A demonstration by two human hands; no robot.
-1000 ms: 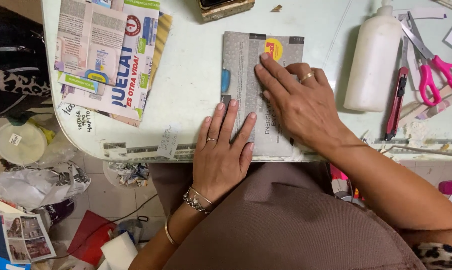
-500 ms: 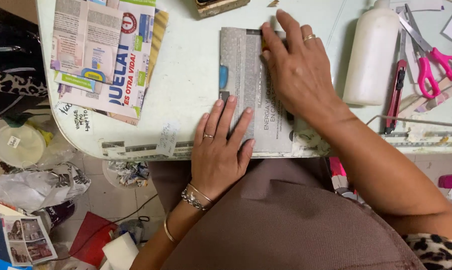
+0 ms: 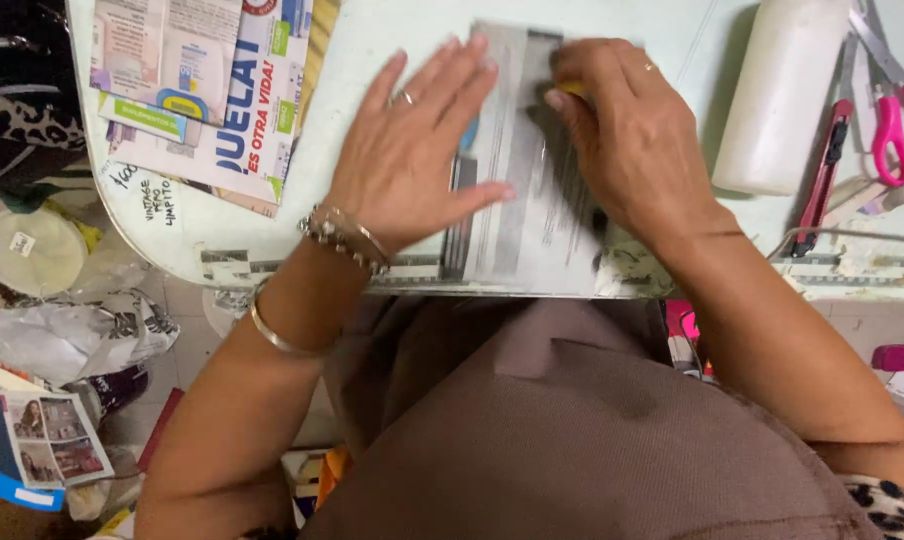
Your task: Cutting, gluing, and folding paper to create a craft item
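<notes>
My pale tabletop (image 3: 352, 40) is carrying folded newspaper (image 3: 532, 220), flyers (image 3: 202, 90), a white bottle (image 3: 777, 95), a red cutter (image 3: 824, 175) and pink scissors (image 3: 887, 110).

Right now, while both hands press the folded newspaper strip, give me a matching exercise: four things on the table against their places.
Things:
1. folded grey newspaper strip
2. white plastic bottle
3. pink-handled scissors
4. stack of colourful printed flyers

Places:
A. far right of the table, beyond the red utility knife
B. table's left end
C. under the left hand and right hand
D. lying just right of the right hand

Pairs: 1-C, 2-D, 3-A, 4-B
</notes>
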